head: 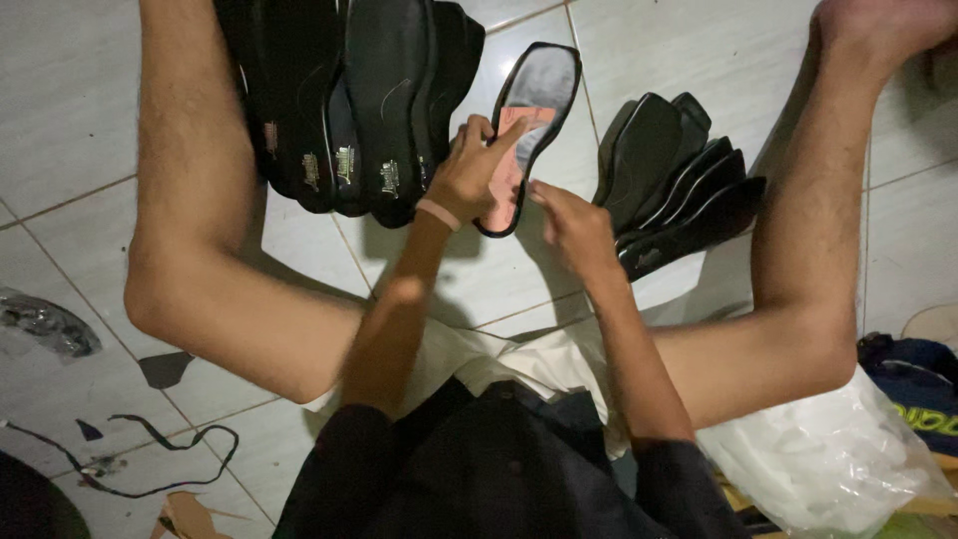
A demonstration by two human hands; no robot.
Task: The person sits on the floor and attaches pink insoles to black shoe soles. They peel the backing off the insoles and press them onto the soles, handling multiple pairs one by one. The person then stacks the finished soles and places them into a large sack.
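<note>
Mid-frame, top: left hand (474, 170) pinching a pink liner piece (506, 190) onto a black-rimmed insole (539, 100) w/ grey face, lying on the tile floor (60, 100). Right hand (571, 225) fingers bent, tips touching the insole's lower edge. Stack of black insoles (349, 90) upper left, another pile (679, 180) to the right.

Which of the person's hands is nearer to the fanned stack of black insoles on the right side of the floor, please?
The right hand is nearer: it sits just left of that stack of black insoles. The left hand is farther left, pressing on the single insole.
</note>
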